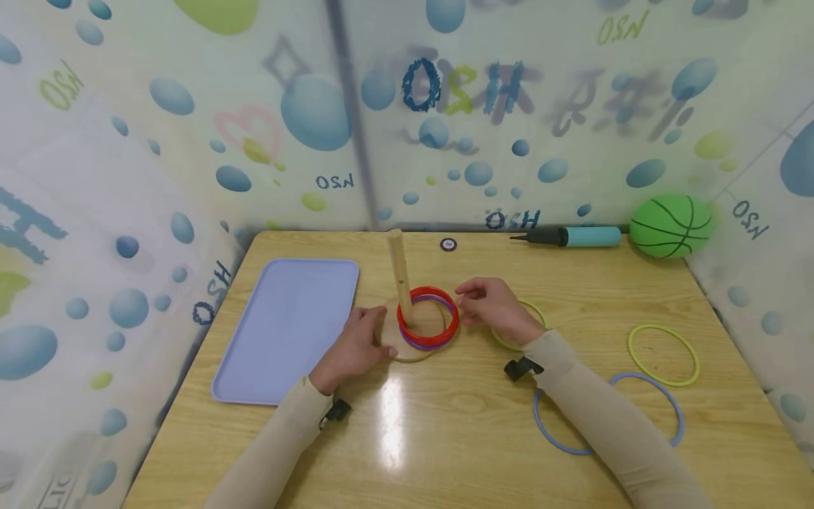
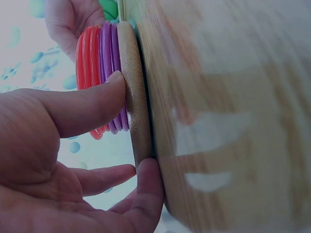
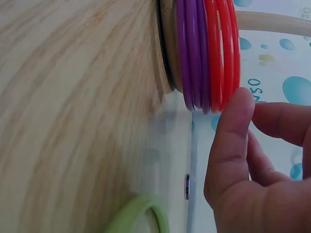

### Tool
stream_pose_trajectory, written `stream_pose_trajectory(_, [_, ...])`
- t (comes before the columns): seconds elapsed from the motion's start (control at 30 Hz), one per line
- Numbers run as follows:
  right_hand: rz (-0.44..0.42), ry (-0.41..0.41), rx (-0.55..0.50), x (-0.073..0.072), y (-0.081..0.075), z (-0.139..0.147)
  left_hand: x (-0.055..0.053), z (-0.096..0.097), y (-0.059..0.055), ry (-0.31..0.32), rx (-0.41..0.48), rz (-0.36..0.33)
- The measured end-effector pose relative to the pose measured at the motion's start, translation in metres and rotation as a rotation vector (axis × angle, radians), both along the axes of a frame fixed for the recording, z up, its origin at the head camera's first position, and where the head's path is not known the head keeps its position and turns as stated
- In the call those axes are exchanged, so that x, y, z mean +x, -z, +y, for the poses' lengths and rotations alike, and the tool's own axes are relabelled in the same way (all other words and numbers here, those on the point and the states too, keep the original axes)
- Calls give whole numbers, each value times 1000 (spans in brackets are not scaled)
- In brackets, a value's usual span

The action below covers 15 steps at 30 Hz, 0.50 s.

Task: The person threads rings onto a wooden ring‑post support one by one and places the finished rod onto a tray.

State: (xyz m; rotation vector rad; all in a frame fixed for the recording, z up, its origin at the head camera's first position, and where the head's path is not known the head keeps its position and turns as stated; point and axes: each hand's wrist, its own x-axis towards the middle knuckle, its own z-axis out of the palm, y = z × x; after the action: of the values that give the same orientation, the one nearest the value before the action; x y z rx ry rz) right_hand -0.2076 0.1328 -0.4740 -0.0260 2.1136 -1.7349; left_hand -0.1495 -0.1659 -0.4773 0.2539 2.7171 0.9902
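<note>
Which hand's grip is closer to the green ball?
Right. The right-hand grip is beside the red rings, nearer the camera than the green ball and left of it; the left-hand grip is farther off, across the rings at the wooden base.

We face a pale back wall printed with rounded blue and lime-green spots and blue and green lettering, crossed by a dark grey, near-vertical band. We see a matching left wall and right wall flanking a glossy, light-brown wood-grain tabletop, where we notice a bright white reflection.
</note>
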Motion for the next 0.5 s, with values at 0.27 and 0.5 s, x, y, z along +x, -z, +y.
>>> stream_pose_trajectory(0.27, [52,-30,70,1,-11,25,0,1,-2,-6,14,-26])
stream_pose_trajectory(0.5, [134,-67,140,13,-34,55,-1,3,-4,-17,14,-42])
